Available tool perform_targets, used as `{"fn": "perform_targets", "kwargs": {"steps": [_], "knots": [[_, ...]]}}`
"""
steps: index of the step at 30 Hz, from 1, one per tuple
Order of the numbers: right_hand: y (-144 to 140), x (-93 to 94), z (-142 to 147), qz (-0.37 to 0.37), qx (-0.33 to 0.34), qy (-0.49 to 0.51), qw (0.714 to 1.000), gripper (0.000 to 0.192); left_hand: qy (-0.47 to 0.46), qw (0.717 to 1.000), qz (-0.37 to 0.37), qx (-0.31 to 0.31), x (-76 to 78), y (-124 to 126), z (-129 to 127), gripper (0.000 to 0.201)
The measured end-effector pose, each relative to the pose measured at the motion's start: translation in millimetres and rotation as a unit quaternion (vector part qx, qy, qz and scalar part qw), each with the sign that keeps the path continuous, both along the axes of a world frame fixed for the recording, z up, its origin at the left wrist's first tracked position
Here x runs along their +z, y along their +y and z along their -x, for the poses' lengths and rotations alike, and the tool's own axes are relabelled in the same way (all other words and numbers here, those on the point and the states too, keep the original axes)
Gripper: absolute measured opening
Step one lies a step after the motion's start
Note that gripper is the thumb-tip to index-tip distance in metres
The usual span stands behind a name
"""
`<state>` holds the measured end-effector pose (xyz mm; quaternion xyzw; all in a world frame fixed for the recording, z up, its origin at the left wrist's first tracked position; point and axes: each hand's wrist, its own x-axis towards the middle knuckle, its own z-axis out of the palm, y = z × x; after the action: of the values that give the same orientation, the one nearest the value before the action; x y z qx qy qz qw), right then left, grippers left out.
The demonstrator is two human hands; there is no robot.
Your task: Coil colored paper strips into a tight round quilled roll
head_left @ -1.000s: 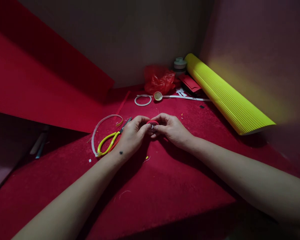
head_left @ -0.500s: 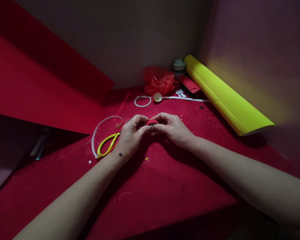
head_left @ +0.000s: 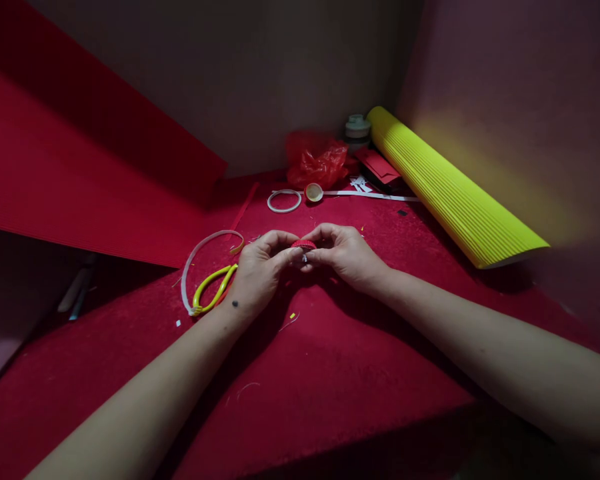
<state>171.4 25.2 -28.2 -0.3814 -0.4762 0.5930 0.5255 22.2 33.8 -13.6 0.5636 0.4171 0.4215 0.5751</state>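
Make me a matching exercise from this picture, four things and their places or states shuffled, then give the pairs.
1. small red ribbed piece
2. yellow corrugated sheet
3. red plastic bag
4. white ring

A. lying flat on the red table
B. held by the left hand and right hand
C. crumpled at the back
D. curved over, at the right

Pairs: 1-B, 2-D, 3-C, 4-A

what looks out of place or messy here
Loose bits on the red surface: a white scrap lies near the yellow handle, and a yellow scrap between the forearms. They look like stray offcuts, scattered rather than gathered.
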Motion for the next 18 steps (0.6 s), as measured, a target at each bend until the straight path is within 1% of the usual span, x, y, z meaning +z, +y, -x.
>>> {"fn": "perform_targets", "kwargs": {"steps": [5, 8, 11, 15, 18], "knots": [[1.8, -2.7, -1.8, 0.030, 0.018, 0.005, 0.999, 0.017, -0.005, 1.000, 0.026, -0.003, -0.2, 1.2, 0.0, 0.015], [4.7, -7.0, -2.7, 0.055, 0.042, 0.037, 0.997, 0.016, 0.008, 0.999, 0.034, -0.009, -0.4, 4.1, 1.3, 0.013], [7.3, -10.0, -3.4, 0.078, 0.062, 0.073, 0.992, 0.015, -0.002, 0.999, 0.040, -0.022, -1.2, 7.5, 3.3, 0.013], [7.7, -9.5, -3.8, 0.089, 0.070, 0.102, 0.988, 0.011, -0.011, 0.999, 0.040, -0.029, -1.7, 9.6, 4.7, 0.014], [7.0, -8.3, -4.0, 0.095, 0.071, 0.105, 0.987, 0.009, -0.009, 0.998, 0.040, -0.039, -0.7, 8.8, 4.2, 0.015]]}}
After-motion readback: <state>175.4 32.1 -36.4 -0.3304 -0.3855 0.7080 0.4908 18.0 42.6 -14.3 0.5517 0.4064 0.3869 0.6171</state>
